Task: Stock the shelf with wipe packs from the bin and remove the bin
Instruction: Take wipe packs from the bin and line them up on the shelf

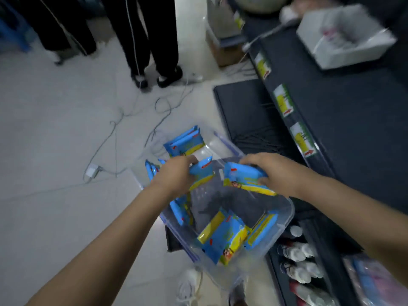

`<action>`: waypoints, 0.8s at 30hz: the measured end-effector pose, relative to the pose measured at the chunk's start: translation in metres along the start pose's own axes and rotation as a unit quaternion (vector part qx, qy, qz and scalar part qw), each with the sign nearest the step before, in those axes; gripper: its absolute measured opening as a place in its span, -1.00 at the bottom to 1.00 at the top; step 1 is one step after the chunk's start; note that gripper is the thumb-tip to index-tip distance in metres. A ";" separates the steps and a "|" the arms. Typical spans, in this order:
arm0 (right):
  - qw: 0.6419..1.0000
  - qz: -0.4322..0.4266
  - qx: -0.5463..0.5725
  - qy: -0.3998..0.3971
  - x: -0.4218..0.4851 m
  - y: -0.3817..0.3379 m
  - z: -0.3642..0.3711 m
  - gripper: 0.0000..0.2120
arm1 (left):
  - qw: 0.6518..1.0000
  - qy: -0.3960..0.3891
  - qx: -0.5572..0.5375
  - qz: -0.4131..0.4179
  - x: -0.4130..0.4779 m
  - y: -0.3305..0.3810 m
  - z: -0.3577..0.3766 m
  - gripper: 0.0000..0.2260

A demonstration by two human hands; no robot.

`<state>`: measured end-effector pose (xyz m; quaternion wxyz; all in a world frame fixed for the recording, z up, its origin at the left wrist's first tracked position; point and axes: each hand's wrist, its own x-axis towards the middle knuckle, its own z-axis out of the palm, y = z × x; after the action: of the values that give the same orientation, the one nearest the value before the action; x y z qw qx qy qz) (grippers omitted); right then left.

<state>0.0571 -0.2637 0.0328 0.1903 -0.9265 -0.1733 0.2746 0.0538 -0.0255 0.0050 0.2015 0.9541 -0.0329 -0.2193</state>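
A clear plastic bin (284, 219) stands on the floor beside a dark shelf (344, 120). Several blue and yellow wipe packs lie inside it, some near the front (223, 239) and some at the far end (187, 142). My left hand (174, 175) grips one blue pack (202, 171) above the bin. My right hand (273, 171) grips another pack (242, 180) from above, just right of the first. The shelf board to the right of the bin is bare and dark.
Two people's legs (152, 40) stand on the pale floor beyond the bin. Cables and a white adapter (91, 170) lie on the floor to the left. A white box (344, 38) sits on the shelf. White bottles (295, 257) fill the lower shelf.
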 end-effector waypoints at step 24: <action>0.875 0.312 -0.059 0.366 -0.559 -0.123 -0.172 -0.57 | 0.750 -0.024 -0.039 0.660 -0.270 0.457 -0.193 -0.83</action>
<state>-0.3119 -0.4391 0.4695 0.0891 -0.9762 0.1913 -0.0496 -0.0948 -0.3325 0.4555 0.3320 0.6811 -0.6502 -0.0558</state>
